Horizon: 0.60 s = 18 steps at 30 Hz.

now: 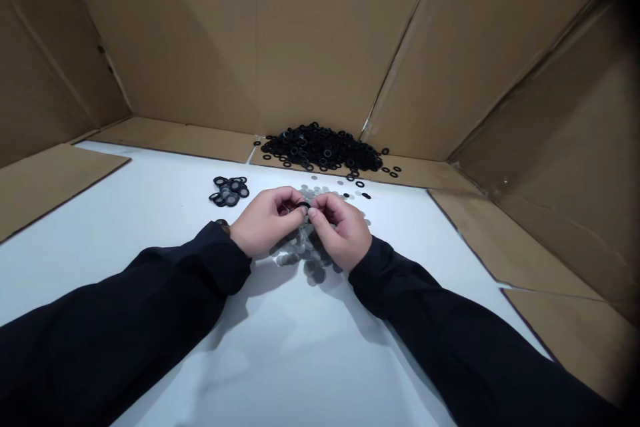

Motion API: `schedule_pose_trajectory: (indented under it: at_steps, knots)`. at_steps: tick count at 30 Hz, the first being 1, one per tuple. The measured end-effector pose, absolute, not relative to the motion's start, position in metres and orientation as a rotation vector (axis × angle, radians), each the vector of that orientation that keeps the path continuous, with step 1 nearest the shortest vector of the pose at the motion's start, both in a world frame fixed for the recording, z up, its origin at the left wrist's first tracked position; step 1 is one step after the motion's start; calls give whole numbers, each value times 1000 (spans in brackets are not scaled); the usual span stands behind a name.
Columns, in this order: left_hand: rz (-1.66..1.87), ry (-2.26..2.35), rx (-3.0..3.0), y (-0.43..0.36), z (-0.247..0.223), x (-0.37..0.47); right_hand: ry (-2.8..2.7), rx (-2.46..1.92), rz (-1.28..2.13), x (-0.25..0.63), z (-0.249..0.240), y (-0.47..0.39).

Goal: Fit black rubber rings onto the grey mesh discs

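Left hand (267, 221) and right hand (346, 230), fingertips closed, pinch one black ring (303, 204); I view grey discs (315, 273) beneath, ring heap (323, 147) at twelve o'clock, disc-filled rings (231, 199) at ten.

White tabletop (320, 353), grey discs (302, 241), black rings (231, 191)

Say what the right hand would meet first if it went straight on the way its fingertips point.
The black ring, right at the right hand's fingertips; just past it come the left hand's fingertips. From this single view, exact depth is hard to judge.
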<state>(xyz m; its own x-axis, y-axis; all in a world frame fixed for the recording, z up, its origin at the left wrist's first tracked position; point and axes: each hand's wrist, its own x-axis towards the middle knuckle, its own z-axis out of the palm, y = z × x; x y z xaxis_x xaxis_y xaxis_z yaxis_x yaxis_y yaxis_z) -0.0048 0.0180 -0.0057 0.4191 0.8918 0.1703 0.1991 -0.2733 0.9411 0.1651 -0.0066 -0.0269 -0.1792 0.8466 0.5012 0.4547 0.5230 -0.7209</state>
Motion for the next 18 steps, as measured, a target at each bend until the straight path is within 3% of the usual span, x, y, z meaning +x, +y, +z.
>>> schedule_pose_trajectory:
  at_steps: [12, 18]
  knots:
    - [921, 895, 1597, 18, -4, -2, -1934, -938, 151, 165, -28, -1]
    - [889, 904, 1609, 16, -4, -2, -1910, -930, 146, 165, -27, -2]
